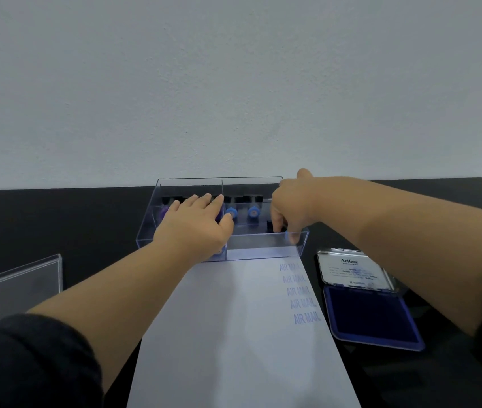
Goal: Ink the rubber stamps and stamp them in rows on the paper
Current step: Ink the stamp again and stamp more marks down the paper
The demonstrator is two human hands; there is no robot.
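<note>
Black tabletop [57,219] runs back to a plain pale wall [234,83], and that wall fills the upper half of the head view. A clear plastic box [266,245] sits near the table's far edge, split into compartments, with rubber stamps [253,212] standing inside, blue-knobbed ones in the right part and a purple one to the left.

Both hands are reaching into it. The left hand [195,225] lies flat across the left compartment, fingers straight and spread over the stamps there, gripping nothing that I can see. The right hand [289,207] dips into the right compartment with its fingers curled downward by the near wall, beside a dark stamp base; whether they actually pinch something is not clear from here.

Just in front of the box lies the white paper [234,334], its far edge touching the box. A column of blue AIR MAIL prints [298,293] runs down its right side. Right of the paper an open ink pad [372,316] rests, its lid [354,272] folded back. A clear lid-like piece [16,281] stands at the left.
</note>
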